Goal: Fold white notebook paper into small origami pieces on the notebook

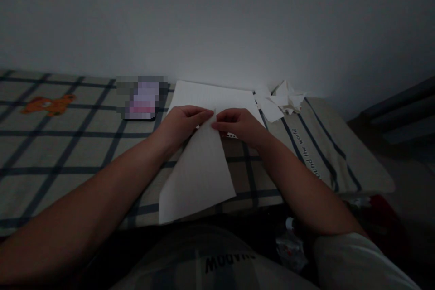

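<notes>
A sheet of paper [200, 172], folded to a narrow point at its far end, hangs toward me over the checked cloth. My left hand [186, 122] pinches that pointed end from the left, thumb and fingers together. From the right, my right hand [239, 123] closes thumb and fingertips on the same tip. The two hands nearly meet there. Beneath and behind them lies a white sheet or pad of paper [214, 93], with a row of small holes along its near edge, partly hidden by my hands.
On the left lie a phone [142, 99], blurred out, and an orange flat figure [49, 105]. Crumpled paper pieces [285, 97] sit to the right. The checked cloth [81, 145] ends near me; a plastic bottle [290, 242] stands below its edge. A wall [217, 22] rises behind.
</notes>
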A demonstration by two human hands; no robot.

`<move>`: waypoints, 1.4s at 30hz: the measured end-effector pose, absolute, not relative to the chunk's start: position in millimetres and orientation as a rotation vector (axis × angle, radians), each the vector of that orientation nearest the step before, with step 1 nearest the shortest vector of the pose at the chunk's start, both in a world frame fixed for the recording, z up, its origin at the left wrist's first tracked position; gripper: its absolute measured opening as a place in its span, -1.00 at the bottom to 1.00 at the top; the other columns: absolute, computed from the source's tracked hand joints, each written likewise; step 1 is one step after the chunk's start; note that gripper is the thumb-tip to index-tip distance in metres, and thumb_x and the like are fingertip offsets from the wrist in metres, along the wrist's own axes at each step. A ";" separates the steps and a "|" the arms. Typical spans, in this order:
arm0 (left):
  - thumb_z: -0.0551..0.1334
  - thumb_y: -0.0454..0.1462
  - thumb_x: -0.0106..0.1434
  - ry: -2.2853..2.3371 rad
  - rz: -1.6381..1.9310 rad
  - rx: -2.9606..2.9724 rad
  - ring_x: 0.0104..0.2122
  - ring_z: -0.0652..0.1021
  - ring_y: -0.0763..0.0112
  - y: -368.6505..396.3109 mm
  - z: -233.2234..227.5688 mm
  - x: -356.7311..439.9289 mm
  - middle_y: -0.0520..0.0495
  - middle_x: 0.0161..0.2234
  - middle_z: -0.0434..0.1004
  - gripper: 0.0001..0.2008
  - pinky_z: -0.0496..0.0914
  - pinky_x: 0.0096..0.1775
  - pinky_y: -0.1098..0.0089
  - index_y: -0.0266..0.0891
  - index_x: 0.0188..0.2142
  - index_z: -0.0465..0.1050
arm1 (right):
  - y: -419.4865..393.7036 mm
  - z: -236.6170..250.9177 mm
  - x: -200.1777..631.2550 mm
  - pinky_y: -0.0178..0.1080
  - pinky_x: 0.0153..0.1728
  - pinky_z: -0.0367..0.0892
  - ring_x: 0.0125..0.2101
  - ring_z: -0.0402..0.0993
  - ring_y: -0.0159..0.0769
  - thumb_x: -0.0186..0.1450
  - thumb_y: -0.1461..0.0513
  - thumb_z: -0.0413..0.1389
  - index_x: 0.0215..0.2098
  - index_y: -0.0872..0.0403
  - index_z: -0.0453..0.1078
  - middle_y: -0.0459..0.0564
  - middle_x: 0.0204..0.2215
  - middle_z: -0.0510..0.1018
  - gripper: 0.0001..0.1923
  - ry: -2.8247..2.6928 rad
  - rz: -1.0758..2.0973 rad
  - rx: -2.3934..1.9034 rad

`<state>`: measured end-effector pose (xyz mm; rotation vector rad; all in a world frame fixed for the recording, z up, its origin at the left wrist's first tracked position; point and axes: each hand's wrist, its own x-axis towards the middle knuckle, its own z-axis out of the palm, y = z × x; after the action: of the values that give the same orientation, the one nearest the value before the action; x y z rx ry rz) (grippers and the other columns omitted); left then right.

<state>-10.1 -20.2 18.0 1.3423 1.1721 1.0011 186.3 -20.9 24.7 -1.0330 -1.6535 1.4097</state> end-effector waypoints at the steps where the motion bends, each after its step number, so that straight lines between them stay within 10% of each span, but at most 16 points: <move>1: 0.40 -0.02 0.13 1.195 1.011 1.365 -0.53 0.52 0.37 -19.6 16.5 -9.9 -0.09 -0.43 0.67 -0.71 0.39 -0.50 0.37 -0.14 -0.29 0.70 | -20.5 24.2 186.0 -0.25 -0.38 0.35 -0.47 0.41 -0.39 0.11 0.05 0.41 -0.37 0.06 0.51 -0.16 -0.53 0.50 -0.70 -1.644 1.419 -1.033; 27: 0.33 -0.04 0.28 1.333 1.224 1.594 -0.12 0.65 0.22 -29.9 14.4 0.7 -0.07 -0.14 0.74 -0.72 0.51 -0.02 0.26 -0.13 -0.18 0.70 | -18.1 21.1 186.6 -0.29 -0.41 0.31 -0.52 0.34 -0.46 0.07 -0.03 0.43 -0.48 0.04 0.39 -0.19 -0.56 0.46 -0.59 -1.464 1.543 -1.034; 42: 0.38 -0.03 0.21 1.406 1.182 1.530 -0.16 0.66 0.17 -30.4 18.4 2.7 -0.11 -0.23 0.74 -0.73 0.53 -0.09 0.27 -0.15 -0.28 0.70 | -18.9 19.3 185.4 -0.24 -0.35 0.36 -0.45 0.43 -0.38 0.08 -0.03 0.42 -0.44 0.07 0.51 -0.12 -0.53 0.53 -0.63 -1.573 1.413 -1.109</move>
<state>2.7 -30.4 18.4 1.5300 1.4062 1.1815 185.4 -18.9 19.3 -1.1094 -1.5731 1.4133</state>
